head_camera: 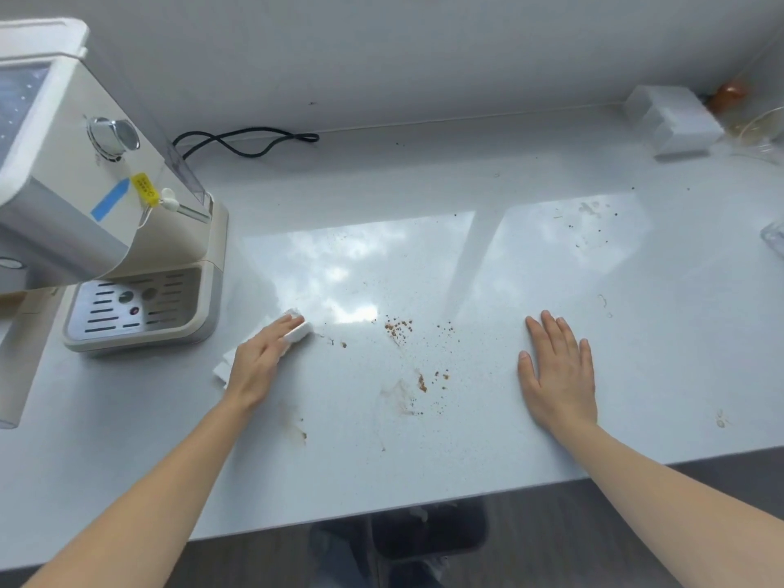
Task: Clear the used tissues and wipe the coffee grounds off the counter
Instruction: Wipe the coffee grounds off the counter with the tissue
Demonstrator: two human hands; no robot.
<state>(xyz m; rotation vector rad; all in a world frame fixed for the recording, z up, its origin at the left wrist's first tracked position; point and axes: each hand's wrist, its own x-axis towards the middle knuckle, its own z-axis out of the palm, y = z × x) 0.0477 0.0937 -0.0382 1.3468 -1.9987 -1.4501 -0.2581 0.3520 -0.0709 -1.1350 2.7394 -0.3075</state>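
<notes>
On the tabletop (pixel 488 256) there is one coffee machine (pixel 97 197) at the left edge, and one black cable (pixel 246 142) looped along the back edge. One white tissue (pixel 292 333) lies near the machine's base. Two hands are on the surface: the left hand (pixel 259 362) and the right hand (pixel 555 371). Three main patches of brown coffee grounds (pixel 399 326) show toward the middle and front, with scattered specks too many to count. One white box (pixel 674 120) sits in the back right corner. The blurred glass items at the right edge cannot be counted.
</notes>
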